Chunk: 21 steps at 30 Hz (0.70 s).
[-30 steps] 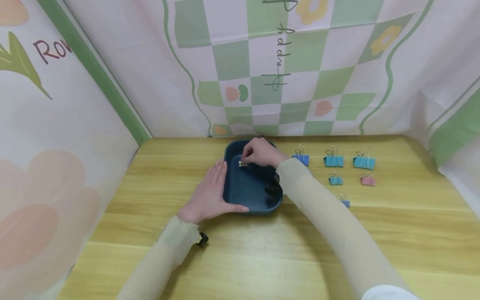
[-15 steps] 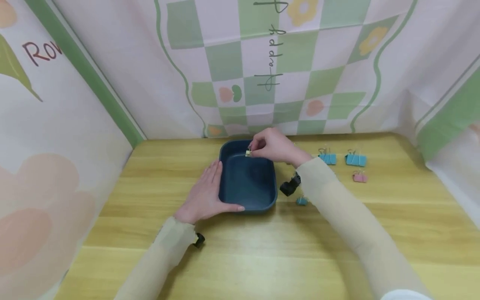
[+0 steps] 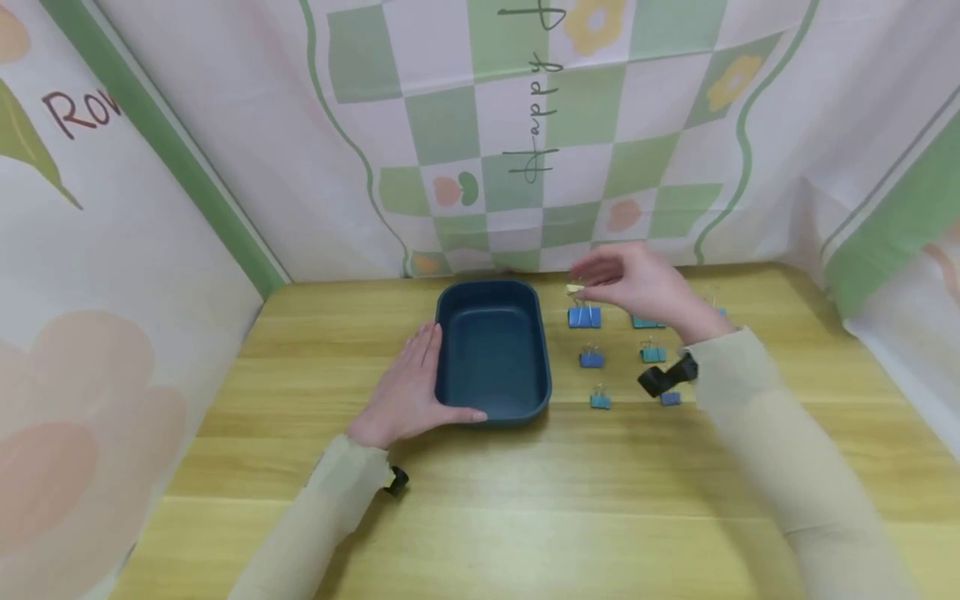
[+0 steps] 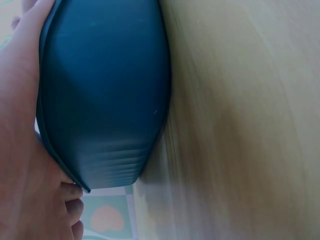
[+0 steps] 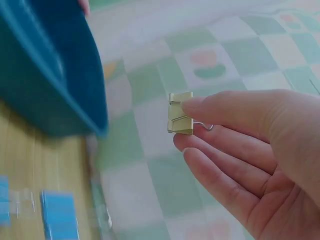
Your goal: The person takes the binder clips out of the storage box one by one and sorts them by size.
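A small pale yellow binder clip [image 5: 180,114] is pinched between the thumb and fingers of my right hand [image 3: 637,282]. In the head view that hand is raised over the back of the table, right of the dark blue tray [image 3: 492,417]. My left hand [image 3: 401,390] rests against the tray's left side with its fingers straight, and its thumb lies along the front rim. Right of the tray stand a large blue binder clip [image 3: 584,317], a smaller blue binder clip [image 3: 592,360] and a small teal binder clip [image 3: 600,402]. The right hand partly hides a large teal binder clip [image 3: 647,322].
Farther right are a teal binder clip [image 3: 653,355] and a small blue binder clip [image 3: 671,399]. The wooden table [image 3: 480,517] ends at a patterned curtain [image 3: 510,242] behind the tray. A black wrist camera [image 3: 667,377] hangs beneath the right sleeve.
My right hand has lifted the yellow binder clip from inside the tray and carried it right, past the tray's rim. The left hand stays against the tray. The head view has shifted slightly.
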Tool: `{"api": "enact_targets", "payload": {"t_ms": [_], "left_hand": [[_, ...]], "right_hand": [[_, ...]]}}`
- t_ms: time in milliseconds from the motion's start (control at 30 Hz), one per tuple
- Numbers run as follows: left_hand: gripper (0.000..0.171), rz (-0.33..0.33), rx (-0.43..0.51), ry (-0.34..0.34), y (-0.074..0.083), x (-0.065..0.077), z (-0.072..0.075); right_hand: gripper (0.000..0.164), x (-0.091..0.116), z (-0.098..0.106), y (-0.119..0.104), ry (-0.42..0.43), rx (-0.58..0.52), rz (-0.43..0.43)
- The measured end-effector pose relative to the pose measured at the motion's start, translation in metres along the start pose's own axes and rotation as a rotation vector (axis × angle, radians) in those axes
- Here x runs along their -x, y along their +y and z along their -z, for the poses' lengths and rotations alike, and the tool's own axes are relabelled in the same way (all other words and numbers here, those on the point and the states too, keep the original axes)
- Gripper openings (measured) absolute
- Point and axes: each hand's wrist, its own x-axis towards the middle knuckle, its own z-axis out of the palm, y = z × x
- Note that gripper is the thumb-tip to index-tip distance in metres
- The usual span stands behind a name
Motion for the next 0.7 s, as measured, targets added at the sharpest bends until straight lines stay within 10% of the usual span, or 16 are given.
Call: {"api": "enact_targets", "payload": {"t_ms": [700], "left_hand": [[0.146,0.017,-0.013,0.003,-0.004,-0.002,-0.005]], "right_hand": [[0.036,0.102,0.072,0.079,0.076,0.194,-0.184]]}}
